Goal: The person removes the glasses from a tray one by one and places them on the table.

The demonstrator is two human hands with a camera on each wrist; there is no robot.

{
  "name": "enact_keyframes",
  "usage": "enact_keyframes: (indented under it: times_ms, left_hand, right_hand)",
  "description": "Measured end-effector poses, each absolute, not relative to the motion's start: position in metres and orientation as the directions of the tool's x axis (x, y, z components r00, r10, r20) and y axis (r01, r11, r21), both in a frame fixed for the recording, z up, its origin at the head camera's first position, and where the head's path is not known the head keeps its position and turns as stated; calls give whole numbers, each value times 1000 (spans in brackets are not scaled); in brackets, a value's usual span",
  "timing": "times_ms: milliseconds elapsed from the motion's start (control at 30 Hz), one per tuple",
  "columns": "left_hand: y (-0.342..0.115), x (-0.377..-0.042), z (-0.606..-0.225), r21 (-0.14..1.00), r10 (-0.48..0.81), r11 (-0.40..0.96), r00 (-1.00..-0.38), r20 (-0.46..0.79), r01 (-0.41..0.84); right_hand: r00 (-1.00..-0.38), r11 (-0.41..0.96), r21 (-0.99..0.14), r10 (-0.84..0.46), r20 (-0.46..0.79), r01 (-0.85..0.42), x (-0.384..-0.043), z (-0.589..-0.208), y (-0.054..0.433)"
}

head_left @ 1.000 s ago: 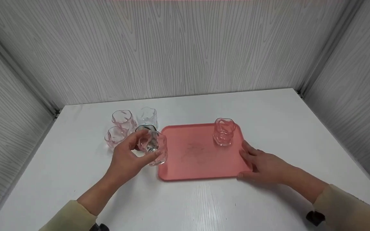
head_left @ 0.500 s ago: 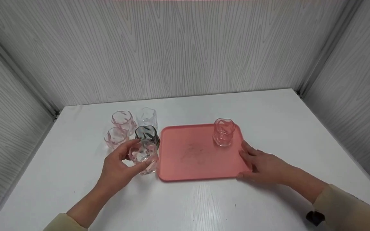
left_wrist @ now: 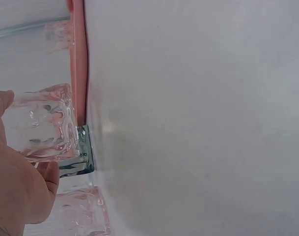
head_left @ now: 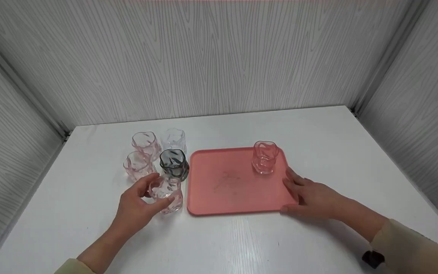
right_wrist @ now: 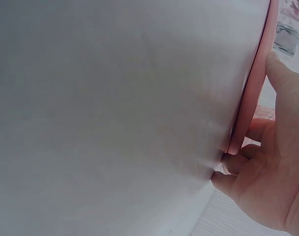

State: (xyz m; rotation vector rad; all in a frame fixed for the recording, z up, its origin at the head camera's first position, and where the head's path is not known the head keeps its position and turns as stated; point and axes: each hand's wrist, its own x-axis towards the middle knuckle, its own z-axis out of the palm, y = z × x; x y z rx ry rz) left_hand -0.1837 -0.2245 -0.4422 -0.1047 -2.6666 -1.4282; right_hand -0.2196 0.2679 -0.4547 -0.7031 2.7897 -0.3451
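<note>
My left hand [head_left: 134,207] holds a clear, faintly pink glass [head_left: 172,205] upright between thumb and fingers, just left of the pink tray [head_left: 238,194]. In the left wrist view the thick base of this glass [left_wrist: 46,125] overlaps a smoky dark glass [left_wrist: 88,152]. That dark glass [head_left: 174,164] stands right behind the held one, beside the tray's left edge. My right hand [head_left: 314,198] grips the tray's near right corner, thumb along the front edge and fingers at the right side. On the tray's far right corner stands a pink-looking glass [head_left: 265,158].
Two light pink glasses, a rear one [head_left: 146,144] and a nearer one [head_left: 138,164], stand to the left of the dark glass. Behind it is a colourless glass [head_left: 174,140]. White table [head_left: 242,239] surrounds the tray, with a grey wood-grain panel [head_left: 219,57] at the back.
My left hand has carried its glass left and toward me, from over the tray's left edge to beside the tray. The dark glass has come into fuller view. My right hand and the tray stay put.
</note>
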Motion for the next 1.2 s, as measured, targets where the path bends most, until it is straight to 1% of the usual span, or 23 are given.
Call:
enact_keyframes:
  times_ms: [433,800,1200]
  left_hand:
    - [-226,-185,-455,830,-6,553,-995,96,77]
    - [-224,-187,-456,828,-11,559,-998,68,50]
    - [-224,-186,-457,808,-1,585,-996,86,69]
  right_hand:
    - [-859,865,-275,-476,-191,-419,-219,-455,266]
    - [-852,847,-295,-500,-155,-443,-218,-455,270]
    - [-848,847,-279,-506,-159,-453,-220,-457,270]
